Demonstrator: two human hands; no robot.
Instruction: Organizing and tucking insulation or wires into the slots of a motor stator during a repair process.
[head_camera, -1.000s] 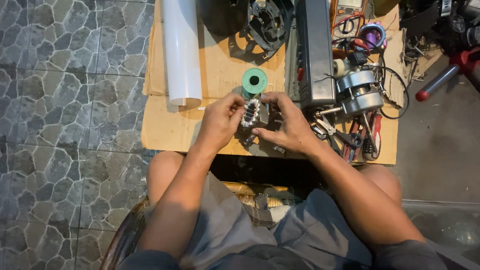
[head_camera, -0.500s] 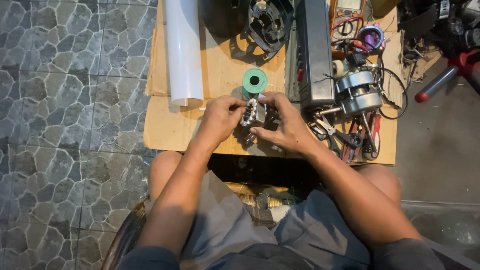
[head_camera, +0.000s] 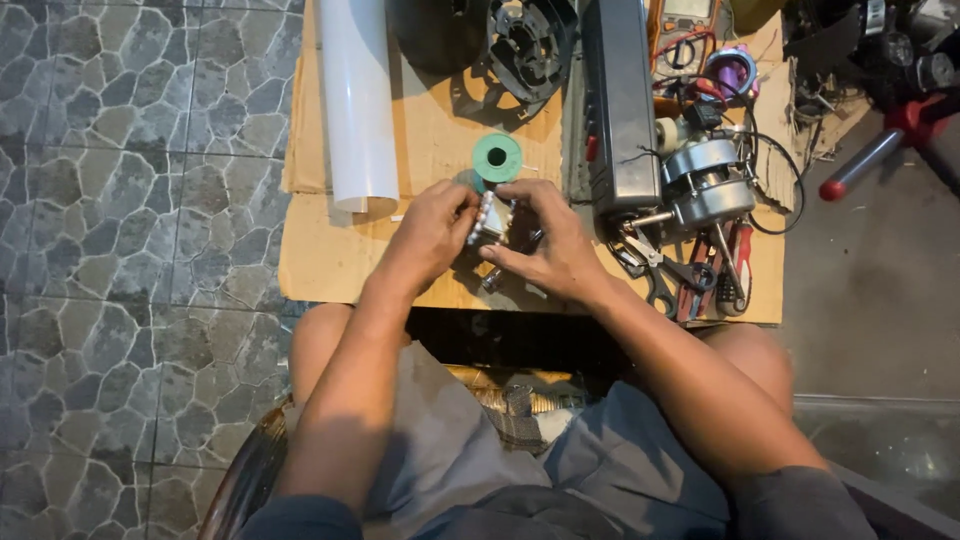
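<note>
My left hand (head_camera: 432, 235) and my right hand (head_camera: 548, 243) both grip a small metal motor core (head_camera: 493, 220) with a short shaft, held between them just above a sheet of cardboard (head_camera: 330, 250) on the floor. The fingers of both hands pinch its top edge. A green spool (head_camera: 497, 158) stands on the cardboard just beyond the hands. My knees sit below the cardboard's near edge.
A white plastic tube (head_camera: 357, 100) lies at the left of the cardboard. A black fan housing (head_camera: 530, 35) and a long dark box (head_camera: 620, 110) lie at the back. A silver motor (head_camera: 708, 185), pliers (head_camera: 650, 270) and screwdrivers crowd the right side. Stone tiles (head_camera: 130, 200) cover the floor on the left.
Both hands stayed on the motor core and turned it slightly; the fingers shifted along its top. Nothing else moved.
</note>
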